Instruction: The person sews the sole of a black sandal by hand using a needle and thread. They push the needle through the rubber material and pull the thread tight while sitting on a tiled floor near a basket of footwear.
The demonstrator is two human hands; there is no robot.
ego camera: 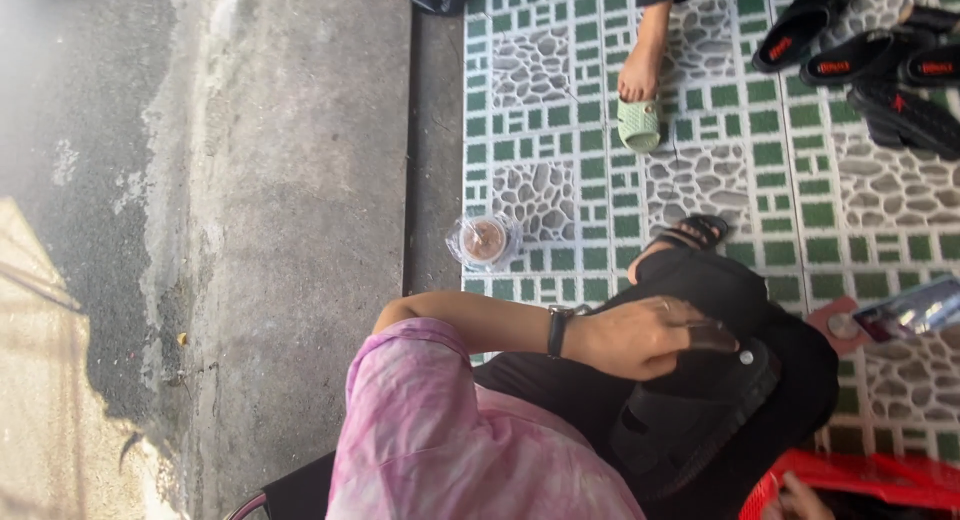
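A hand is gripping a black sandal over a lap.

The chunky black sandal (690, 420), thick-soled with broad straps, is lying on black-trousered legs above the green-and-white tiled floor (560, 130), beside a grey concrete kerb (300, 180). The left hand (640, 335), wearing a black wristband, is curling its fingers around the sandal's upper strap. Only fingertips of the right hand (800, 498) are showing by a red basket (860, 480); I cannot tell its grip.

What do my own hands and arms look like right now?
Only bare fingers of one hand show at the bottom edge beside the red plastic basket; no sleeve or jewellery visible. The pink tie-dye sleeve, black wristwatch and ring belong to another seated person.
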